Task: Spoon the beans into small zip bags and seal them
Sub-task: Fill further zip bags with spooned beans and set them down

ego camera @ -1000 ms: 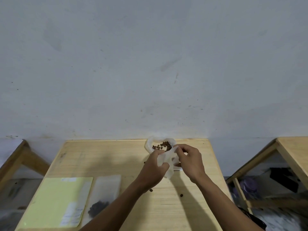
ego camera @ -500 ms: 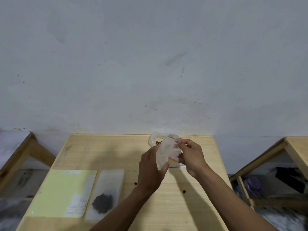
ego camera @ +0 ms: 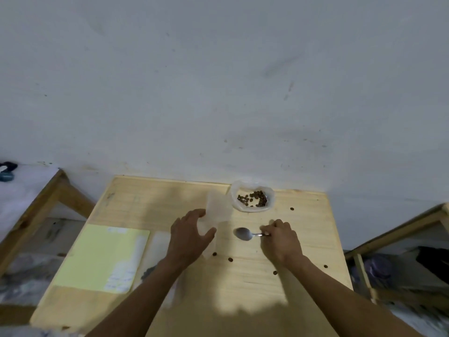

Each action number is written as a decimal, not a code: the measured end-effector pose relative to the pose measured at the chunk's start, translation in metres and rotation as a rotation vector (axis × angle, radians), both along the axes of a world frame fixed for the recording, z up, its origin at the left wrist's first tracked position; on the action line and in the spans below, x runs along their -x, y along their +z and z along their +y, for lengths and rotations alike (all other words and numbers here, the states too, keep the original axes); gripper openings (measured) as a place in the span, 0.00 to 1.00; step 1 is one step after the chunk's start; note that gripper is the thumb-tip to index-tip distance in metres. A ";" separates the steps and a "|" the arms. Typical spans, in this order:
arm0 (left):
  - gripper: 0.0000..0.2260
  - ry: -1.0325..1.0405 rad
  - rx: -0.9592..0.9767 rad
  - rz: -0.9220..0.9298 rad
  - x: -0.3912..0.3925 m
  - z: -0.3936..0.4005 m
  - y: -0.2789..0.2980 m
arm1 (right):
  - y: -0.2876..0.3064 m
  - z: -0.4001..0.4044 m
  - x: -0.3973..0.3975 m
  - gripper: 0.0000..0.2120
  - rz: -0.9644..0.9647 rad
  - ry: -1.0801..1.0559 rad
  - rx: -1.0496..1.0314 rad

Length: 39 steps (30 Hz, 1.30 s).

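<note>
My left hand (ego camera: pixel 188 235) holds a small clear zip bag (ego camera: pixel 217 210) upright above the wooden table (ego camera: pixel 243 285). Nothing shows inside the bag. My right hand (ego camera: pixel 280 239) pinches the handle of a metal spoon (ego camera: pixel 244 233), whose bowl lies on the table and points left. Behind the spoon, a white plastic bag (ego camera: pixel 252 196) with its mouth rolled open holds brown beans (ego camera: pixel 254 201). A flat zip bag (ego camera: pixel 156 254) with dark beans in it lies left of my left forearm, partly hidden by the arm.
Several loose beans are scattered on the table, such as one bean (ego camera: pixel 230 259) near my wrists and another bean (ego camera: pixel 292 208) at the right. A pale yellow sheet (ego camera: pixel 104 257) covers the table's left part. Wooden frames stand at both sides; a wall rises behind.
My hands have come apart. The right hand left the small bag and dropped onto the spoon handle; the left hand moved the bag leftward, uncovering the bean bag. The camera tilted down.
</note>
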<state>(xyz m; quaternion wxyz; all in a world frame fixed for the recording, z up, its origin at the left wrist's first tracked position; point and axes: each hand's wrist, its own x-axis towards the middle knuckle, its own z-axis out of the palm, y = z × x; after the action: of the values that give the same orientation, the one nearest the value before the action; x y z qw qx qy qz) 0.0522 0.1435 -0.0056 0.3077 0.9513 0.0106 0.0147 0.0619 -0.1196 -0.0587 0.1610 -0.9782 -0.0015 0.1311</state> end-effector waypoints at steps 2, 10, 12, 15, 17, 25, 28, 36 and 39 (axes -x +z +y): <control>0.24 -0.028 -0.021 0.037 0.001 0.006 0.000 | -0.006 0.002 0.002 0.13 -0.057 0.027 0.054; 0.23 -0.237 -0.127 0.138 -0.015 0.012 -0.006 | 0.019 -0.010 -0.001 0.04 0.077 0.027 -0.100; 0.23 -0.271 -0.156 0.142 -0.021 0.014 -0.007 | 0.034 -0.028 -0.003 0.05 0.016 -0.063 -0.232; 0.23 -0.324 -0.196 0.141 -0.029 0.011 -0.008 | 0.048 -0.052 -0.016 0.12 -0.097 -0.183 -0.350; 0.23 -0.393 -0.231 0.137 -0.035 0.003 -0.008 | 0.058 -0.058 -0.025 0.18 -0.067 -0.220 -0.371; 0.23 -0.654 -0.360 0.143 -0.070 -0.044 -0.006 | 0.056 -0.034 -0.039 0.07 -0.179 -0.543 -0.851; 0.24 -0.689 -0.391 0.219 -0.077 -0.054 -0.005 | 0.046 -0.022 -0.032 0.05 -0.255 -0.620 -1.002; 0.24 -0.741 -0.435 0.177 -0.061 -0.051 -0.021 | 0.026 0.004 -0.012 0.14 -0.275 -0.911 -1.194; 0.24 -0.788 -0.490 0.159 -0.053 -0.045 -0.027 | 0.022 0.009 -0.016 0.14 -0.228 -1.045 -1.171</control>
<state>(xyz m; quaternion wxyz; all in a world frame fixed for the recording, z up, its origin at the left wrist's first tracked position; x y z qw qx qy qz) 0.1048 0.0984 -0.0323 0.0545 0.9255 -0.3317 -0.1743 0.0774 -0.1105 -0.0363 0.6888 -0.6159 0.3729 -0.0847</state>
